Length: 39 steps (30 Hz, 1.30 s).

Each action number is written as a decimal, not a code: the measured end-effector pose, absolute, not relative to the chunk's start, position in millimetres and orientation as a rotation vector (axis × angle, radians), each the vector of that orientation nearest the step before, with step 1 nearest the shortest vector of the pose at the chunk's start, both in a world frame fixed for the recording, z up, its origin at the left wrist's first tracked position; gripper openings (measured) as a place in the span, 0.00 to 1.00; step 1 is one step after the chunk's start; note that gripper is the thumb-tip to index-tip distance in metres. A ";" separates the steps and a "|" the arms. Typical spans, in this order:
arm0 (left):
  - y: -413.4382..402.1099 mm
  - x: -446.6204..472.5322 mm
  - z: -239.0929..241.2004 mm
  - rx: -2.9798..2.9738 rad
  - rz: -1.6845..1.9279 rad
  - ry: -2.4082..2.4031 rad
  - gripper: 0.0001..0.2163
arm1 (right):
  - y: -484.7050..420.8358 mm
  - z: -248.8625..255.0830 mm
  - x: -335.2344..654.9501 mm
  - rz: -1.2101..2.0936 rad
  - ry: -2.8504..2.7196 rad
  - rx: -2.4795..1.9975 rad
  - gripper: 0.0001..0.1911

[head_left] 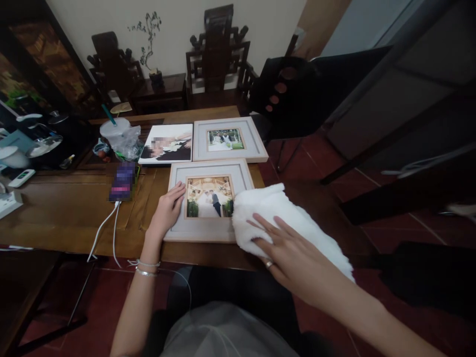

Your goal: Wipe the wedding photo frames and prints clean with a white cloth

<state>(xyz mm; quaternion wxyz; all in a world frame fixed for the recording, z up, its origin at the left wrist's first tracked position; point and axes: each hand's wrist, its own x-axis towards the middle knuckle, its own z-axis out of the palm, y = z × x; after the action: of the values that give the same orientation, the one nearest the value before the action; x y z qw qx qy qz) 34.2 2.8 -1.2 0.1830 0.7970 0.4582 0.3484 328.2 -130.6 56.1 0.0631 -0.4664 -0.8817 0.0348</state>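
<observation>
A light wooden picture frame (208, 230) with a grey mat and a wedding photo lies flat near the table's front edge. My left hand (169, 210) grips its left side, fingers over the border and thumb hidden. In my right hand (284, 248) is a fluffy white cloth (297, 213), bunched under the spread fingers against the frame's right border. The cloth covers the frame's lower right part, and its tail hangs past the table edge. Behind lie a second picture frame (256, 144) with a smaller photo and a white-edged photo panel (167, 130).
On the wooden table (74, 213), a phone (123, 181) with a white cable (102, 225) lies to the left. Farther back are a lidded cup with a straw (114, 128) and a plastic bag (128, 141). A black chair (290, 94) stands at the right.
</observation>
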 end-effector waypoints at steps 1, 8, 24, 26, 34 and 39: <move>2.5 34.4 -0.7 2.246 0.982 1.290 0.15 | -128.2 53.2 332.2 0.087 -2.659 -1.406 0.21; 1.3 35.5 2.3 2.224 0.968 1.257 0.15 | -50.2 48.5 312.6 -0.009 -2.639 -1.600 0.21; 1.4 30.8 -1.4 2.234 0.983 1.175 0.27 | 54.2 44.2 211.5 -0.044 -2.770 -1.259 0.23; 1.4 30.1 -3.0 2.219 0.994 1.160 0.26 | 52.8 46.7 225.0 -0.043 -2.757 -1.316 0.24; -0.1 31.9 0.0 2.227 1.012 1.172 0.27 | 37.5 56.3 311.3 -0.088 -2.711 -1.592 0.26; -0.5 32.7 -1.1 2.221 1.026 1.212 0.29 | -19.4 65.0 329.5 -0.033 -2.799 -1.484 0.26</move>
<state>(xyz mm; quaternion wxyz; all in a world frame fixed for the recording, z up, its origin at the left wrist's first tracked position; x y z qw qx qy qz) 32.7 -0.5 -1.1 0.2043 0.7962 0.4345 0.3680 329.5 -19.4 65.0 -0.0130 -0.4683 -0.8834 -0.0103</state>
